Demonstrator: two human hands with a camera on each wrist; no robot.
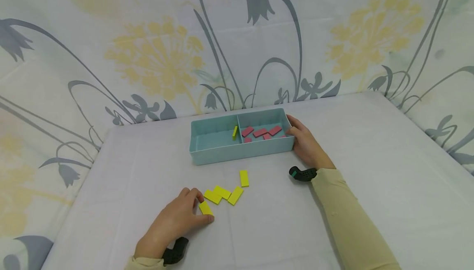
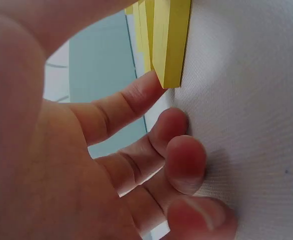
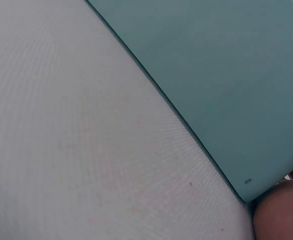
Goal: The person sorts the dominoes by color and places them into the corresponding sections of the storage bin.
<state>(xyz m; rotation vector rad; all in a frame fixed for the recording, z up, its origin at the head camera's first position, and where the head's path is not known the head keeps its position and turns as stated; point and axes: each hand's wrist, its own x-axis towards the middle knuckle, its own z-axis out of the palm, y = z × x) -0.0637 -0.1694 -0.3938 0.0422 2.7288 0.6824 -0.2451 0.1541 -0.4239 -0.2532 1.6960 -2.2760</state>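
Left grip (image 1: pixel 178 215), narrowly parted, pinches one yellow block (image 1: pixel 205 208).

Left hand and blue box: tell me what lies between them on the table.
Four loose yellow blocks lie on the white cloth between the left hand and the blue box; the head view shows this.

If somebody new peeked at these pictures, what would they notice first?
Probably the bright yellow blocks on the white cloth, in front of the blue-green box, with the left hand pinching one of them. Next might come the pinkish-red blocks in the box's right compartment, beside a lone yellow block in the left compartment. The right hand holds the box's right end.
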